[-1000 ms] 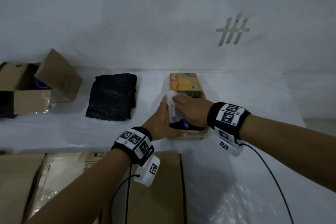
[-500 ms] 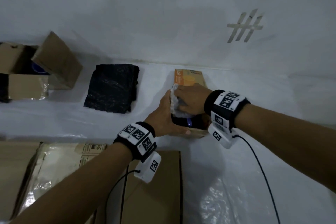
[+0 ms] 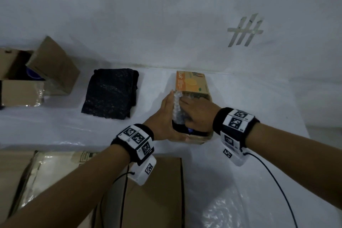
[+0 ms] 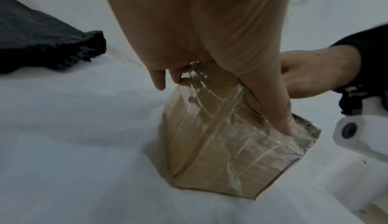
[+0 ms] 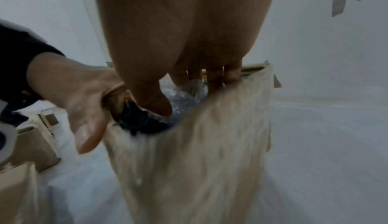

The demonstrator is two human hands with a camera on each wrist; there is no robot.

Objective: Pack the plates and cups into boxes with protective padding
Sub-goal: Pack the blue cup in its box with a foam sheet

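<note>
Worktop (image 3: 240, 116) under a white, glossy sheet; white sheeting also covers the wall behind, where we note grey tape strips (image 3: 245, 30) crossed like a hash. Dim light throughout.

Near the back edge, right of centre, a small cardboard box (image 3: 192, 84) stands open, its orange-printed flap upright. Our left hand (image 3: 164, 116) lies flat against the box's left side, grip wide, thumb on the near taped wall. Our right hand (image 3: 196, 113) reaches into the opening, fingers pressing bubble wrap (image 3: 176, 103) down over a dark item (image 3: 185, 129) inside; we cannot tell whether they curl round anything.

Left of it a folded black cloth (image 3: 111, 92), then an open carton (image 3: 37, 77) at the back-left corner. Flat cardboard (image 3: 153, 200) lies along the near edge.
</note>
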